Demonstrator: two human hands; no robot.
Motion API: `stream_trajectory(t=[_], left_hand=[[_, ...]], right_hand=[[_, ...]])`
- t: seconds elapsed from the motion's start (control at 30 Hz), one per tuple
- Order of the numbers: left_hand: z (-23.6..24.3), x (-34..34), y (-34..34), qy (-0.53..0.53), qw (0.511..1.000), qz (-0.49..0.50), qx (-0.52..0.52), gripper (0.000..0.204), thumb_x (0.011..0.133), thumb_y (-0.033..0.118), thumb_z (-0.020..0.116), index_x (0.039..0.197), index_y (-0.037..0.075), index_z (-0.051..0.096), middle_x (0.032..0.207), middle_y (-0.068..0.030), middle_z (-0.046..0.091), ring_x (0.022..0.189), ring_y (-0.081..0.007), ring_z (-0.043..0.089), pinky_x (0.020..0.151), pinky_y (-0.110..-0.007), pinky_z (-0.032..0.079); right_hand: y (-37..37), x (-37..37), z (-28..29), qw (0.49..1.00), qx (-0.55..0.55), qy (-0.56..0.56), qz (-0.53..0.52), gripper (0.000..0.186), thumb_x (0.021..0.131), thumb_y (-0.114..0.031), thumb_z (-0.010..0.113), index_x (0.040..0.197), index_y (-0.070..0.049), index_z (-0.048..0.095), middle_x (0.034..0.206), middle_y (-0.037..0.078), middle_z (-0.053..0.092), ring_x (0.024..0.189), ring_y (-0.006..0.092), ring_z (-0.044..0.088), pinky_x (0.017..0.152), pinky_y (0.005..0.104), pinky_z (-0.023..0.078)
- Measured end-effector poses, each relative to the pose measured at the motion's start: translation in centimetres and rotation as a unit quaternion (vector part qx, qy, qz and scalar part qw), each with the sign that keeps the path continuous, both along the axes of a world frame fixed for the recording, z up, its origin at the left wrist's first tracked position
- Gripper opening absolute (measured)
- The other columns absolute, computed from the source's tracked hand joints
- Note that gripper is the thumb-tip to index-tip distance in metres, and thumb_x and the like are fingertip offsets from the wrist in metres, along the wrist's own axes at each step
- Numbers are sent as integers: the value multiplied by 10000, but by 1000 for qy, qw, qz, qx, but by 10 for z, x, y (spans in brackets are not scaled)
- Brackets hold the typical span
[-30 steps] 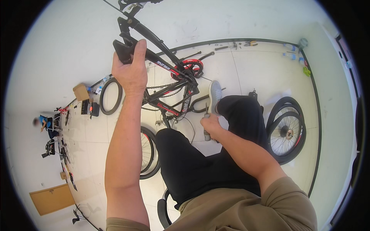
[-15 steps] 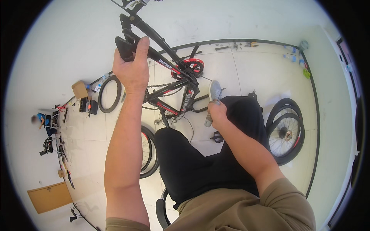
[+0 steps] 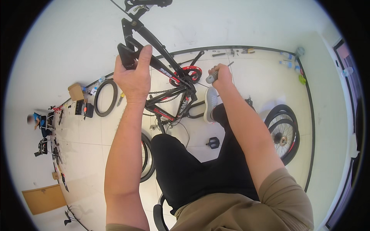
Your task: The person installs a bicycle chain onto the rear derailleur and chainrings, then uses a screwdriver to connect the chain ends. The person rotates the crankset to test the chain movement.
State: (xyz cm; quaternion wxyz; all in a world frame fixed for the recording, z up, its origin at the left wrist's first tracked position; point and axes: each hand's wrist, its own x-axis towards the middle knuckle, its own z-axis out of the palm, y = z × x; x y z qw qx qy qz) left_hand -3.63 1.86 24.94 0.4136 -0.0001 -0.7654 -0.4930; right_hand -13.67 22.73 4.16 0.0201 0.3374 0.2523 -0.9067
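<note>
My left hand (image 3: 133,81) is wrapped round the forked black end of a bicycle frame (image 3: 157,65) and holds it up, tilted. The frame is black with red accents and carries a red and black chainring (image 3: 197,73) with its crank arm and chain. In my right hand (image 3: 223,76) is a screwdriver (image 3: 211,78); its grey handle shows below the fist and its thin shaft points up and to the right, away from the frame. My right shoe (image 3: 210,101) stands under that forearm, beside the frame.
Wheels (image 3: 283,138) lie on the right, another wheel (image 3: 148,158) by my left knee. A loose tyre (image 3: 105,98) and an open cardboard box (image 3: 76,92) are at left. A pedal (image 3: 213,143) lies between my legs. A hammer (image 3: 223,54), pliers (image 3: 248,51) and bottles (image 3: 286,63) line the wall. A person (image 3: 37,120) sits far left.
My right hand has moved up and forward with the screwdriver, from beside my right knee to past the shoe; the shaft now points away. My left hand keeps its grip on the frame.
</note>
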Motion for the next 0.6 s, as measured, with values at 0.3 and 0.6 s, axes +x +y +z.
stream_trajectory(t=[0.3, 0.6], left_hand=[[2, 5, 7, 3, 998, -32, 52, 310, 779, 243, 859, 833, 42, 631, 663, 69, 543, 574, -26, 428, 526, -193, 358], [4, 12, 3, -28, 997, -31, 63, 356, 757, 285, 870, 835, 40, 623, 630, 60, 528, 564, -31, 423, 526, -207, 367]], right_hand=[[-14, -33, 47, 987, 144, -4, 63, 279, 729, 23, 562, 1004, 46, 519, 923, 145, 535, 734, 289, 604, 618, 424, 538], [-62, -27, 94, 986, 142, -48, 76, 309, 698, 17, 557, 995, 51, 478, 908, 142, 502, 672, 280, 558, 527, 480, 496]])
